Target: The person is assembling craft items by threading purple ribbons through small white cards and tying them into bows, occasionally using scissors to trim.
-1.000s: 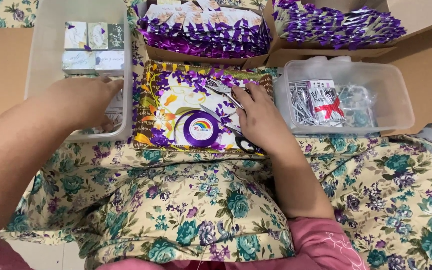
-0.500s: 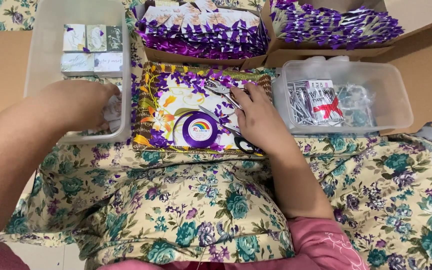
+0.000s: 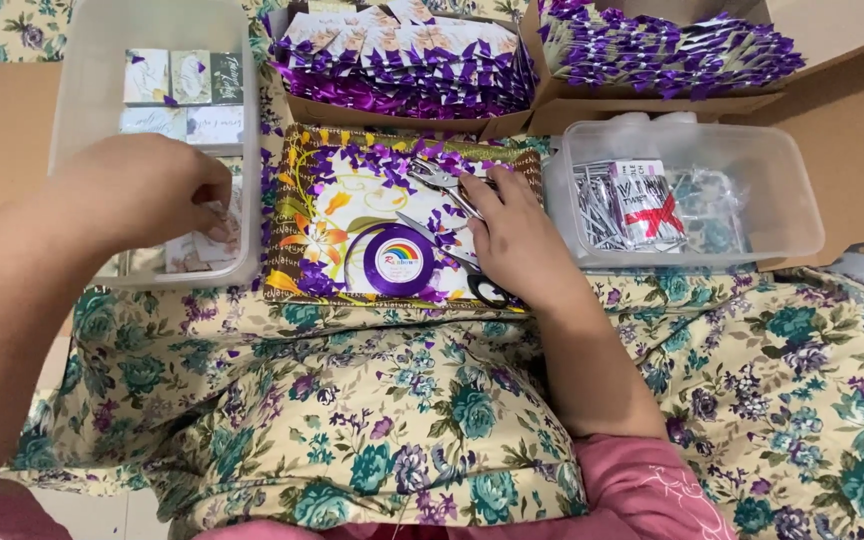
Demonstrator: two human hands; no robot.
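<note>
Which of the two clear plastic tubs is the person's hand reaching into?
The clear tub on the left, holding small printed cards: the left hand dips inside it. The right tub, holding metal clips and packets, has no hand in it.

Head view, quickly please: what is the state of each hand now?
Left hand: fingers curled, reaching into the clear bin, pinching a small card.
Right hand: resting on the scissors; grip cannot be told.

Small packets (image 3: 202, 245): we see pale, printed little packs lying flat in the clear tub (image 3: 72, 120) at the left, some in a neat row at its far end.
Scissors (image 3: 452, 250): we see metal blades open, lying flat on the patterned tray (image 3: 297, 270), black handle nearest us.
</note>
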